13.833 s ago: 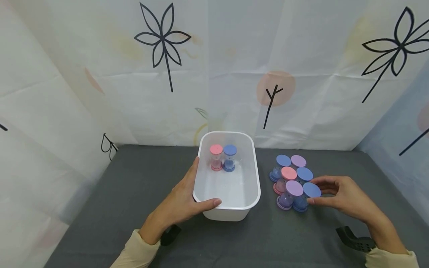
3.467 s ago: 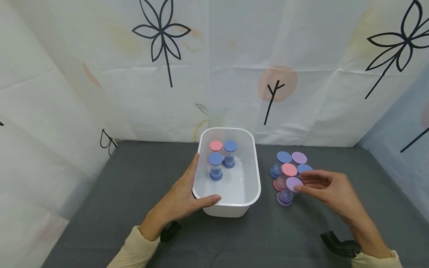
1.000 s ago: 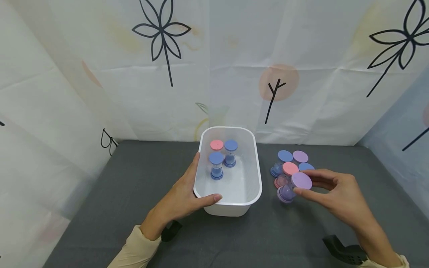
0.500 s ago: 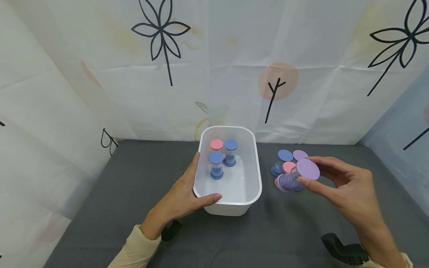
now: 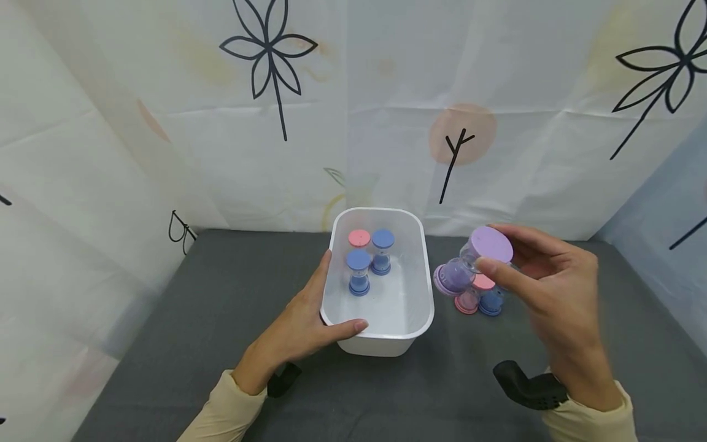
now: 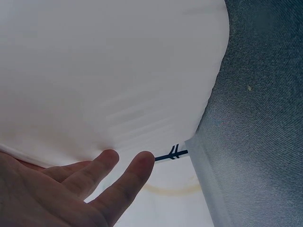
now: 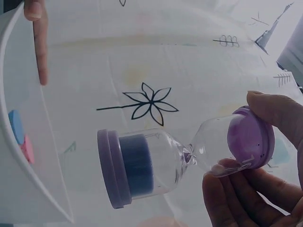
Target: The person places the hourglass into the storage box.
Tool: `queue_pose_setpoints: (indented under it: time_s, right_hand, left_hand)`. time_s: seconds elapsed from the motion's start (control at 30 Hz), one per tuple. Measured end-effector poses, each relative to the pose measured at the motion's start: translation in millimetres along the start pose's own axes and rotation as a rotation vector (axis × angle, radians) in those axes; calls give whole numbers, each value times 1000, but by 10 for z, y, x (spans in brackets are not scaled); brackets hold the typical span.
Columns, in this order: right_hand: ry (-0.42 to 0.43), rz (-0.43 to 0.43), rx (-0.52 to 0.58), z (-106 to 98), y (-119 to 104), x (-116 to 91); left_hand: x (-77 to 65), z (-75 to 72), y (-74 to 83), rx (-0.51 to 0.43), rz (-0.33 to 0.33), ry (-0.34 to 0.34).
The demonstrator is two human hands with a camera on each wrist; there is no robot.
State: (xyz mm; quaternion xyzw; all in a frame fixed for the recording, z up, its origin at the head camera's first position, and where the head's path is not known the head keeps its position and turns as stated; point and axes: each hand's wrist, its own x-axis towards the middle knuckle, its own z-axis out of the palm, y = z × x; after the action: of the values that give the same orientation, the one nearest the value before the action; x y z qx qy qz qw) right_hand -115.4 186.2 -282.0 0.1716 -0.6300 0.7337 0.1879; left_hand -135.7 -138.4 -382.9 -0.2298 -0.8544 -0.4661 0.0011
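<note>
White curtain [image 5: 386,73], creased, at the back; printed: black flower [image 5: 269,48] left of center, second flower [image 5: 685,59] at right, peach disc [image 5: 479,135] crossed by a black twig [image 5: 454,159]. Dark gray cloth [image 5: 248,270], flat, in front.

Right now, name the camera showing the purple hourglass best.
Right wrist view: the purple hourglass is large, its narrow waist plain. The head view shows it smaller, in the right hand; the left wrist, nothing.

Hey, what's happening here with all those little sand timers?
A person's right hand holds a purple sand timer, tilted in the air beside a white tub. The left hand rests on the tub's side and rim. Inside the tub are a pink timer and two blue timers. Other timers sit on the dark table, partly hidden behind the right hand.
</note>
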Motion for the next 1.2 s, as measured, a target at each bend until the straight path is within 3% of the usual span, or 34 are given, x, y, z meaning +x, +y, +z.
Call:
queue_pose_setpoints:
  time_s: [0.23, 0.5, 0.73, 1.2]
  right_hand:
    - [-33, 43, -63, 213, 147, 169]
    - [-164, 40, -245, 391, 466, 357]
    - [-261, 122, -357, 441, 653, 430]
    - [-420, 181, -587, 520, 869, 511]
  left_hand:
    - [-4, 1, 8, 15, -22, 10]
    - [3, 2, -1, -1, -22, 8]
    - [6, -2, 1, -21, -17, -1]
    - [4, 6, 4, -30, -38, 3]
